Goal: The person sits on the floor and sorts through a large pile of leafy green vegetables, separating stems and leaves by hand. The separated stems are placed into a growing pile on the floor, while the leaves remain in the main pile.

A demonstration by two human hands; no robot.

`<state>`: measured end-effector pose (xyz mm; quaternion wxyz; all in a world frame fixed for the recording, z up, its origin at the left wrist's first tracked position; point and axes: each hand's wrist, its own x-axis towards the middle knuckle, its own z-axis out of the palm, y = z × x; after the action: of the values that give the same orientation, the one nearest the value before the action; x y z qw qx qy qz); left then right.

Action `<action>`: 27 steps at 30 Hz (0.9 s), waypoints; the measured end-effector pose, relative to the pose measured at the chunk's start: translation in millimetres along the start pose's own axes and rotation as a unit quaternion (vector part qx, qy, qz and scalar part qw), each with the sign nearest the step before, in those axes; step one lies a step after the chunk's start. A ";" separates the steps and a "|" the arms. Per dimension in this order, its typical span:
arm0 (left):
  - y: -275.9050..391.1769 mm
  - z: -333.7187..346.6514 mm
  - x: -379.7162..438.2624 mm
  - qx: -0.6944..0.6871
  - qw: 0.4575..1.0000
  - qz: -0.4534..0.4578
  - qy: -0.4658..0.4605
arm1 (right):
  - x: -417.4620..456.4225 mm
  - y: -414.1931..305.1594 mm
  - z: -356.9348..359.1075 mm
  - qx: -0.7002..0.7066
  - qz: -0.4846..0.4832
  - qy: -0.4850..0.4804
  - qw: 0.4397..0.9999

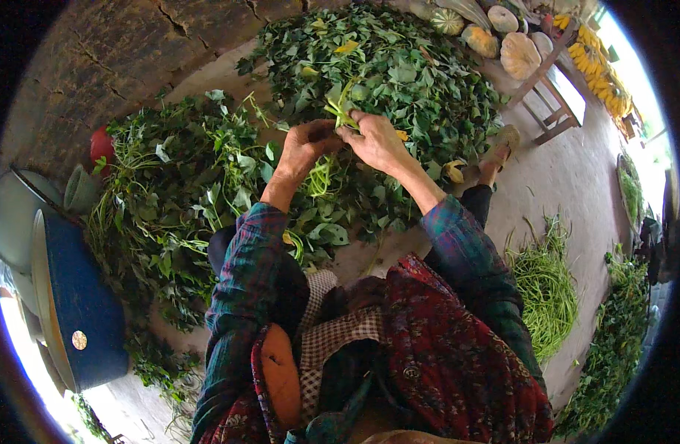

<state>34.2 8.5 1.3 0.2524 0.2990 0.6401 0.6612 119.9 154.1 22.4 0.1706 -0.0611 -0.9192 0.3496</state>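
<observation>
My right hand (377,141) pinches a few pale green leaf stems (341,105) between thumb and fingers, above a large heap of cut green leaves (428,83). Close beside it, my left hand (309,145) has its fingers bent near the lower end of the stems; whether it grips anything is hidden. Under my hands lie more leaves and a small bunch of light green stems (319,176). Leafy vines (168,205) with long stalks are piled to the left.
A pile of stripped green stems (542,294) lies on the floor at right, with leafy vines (611,344) beyond. A blue tub (90,299) stands left. Pumpkins (520,55), a wooden chair (559,108) and yellow bananas (595,72) are at upper right.
</observation>
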 end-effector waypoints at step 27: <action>16.1 -13.9 1.0 -0.013 0.993 0.070 0.089 | -3.8 28.5 53.3 -0.017 0.039 -0.084 0.996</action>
<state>24.3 -1.3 17.4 0.1516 0.2793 0.6290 0.7095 104.3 141.4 -34.7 0.0782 -0.0706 -0.9330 0.3441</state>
